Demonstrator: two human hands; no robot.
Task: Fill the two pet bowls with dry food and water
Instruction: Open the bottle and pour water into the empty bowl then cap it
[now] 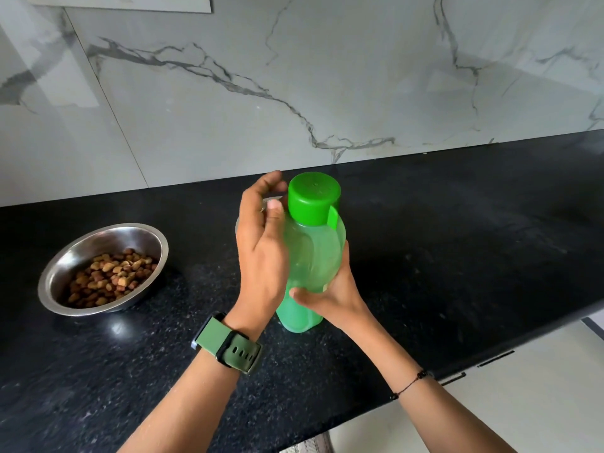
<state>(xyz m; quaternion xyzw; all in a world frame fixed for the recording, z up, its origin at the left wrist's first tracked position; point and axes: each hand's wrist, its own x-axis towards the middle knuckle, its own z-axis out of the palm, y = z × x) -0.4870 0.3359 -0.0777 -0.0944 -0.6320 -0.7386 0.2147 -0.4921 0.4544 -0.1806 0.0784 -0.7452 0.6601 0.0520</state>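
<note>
From the head view, the dry-food half looked done: the steel bowl at the left of the frame held kibble. I was on the water step. My right hand gripped the green bottle low on its translucent body, centre frame, above the black counter. My left hand hung relaxed beside its closed cap, grasping nothing. Next, I judged, that cap needed opening. A sliver of metal rim behind my left hand may have been the second bowl; I couldn't tell.
</note>
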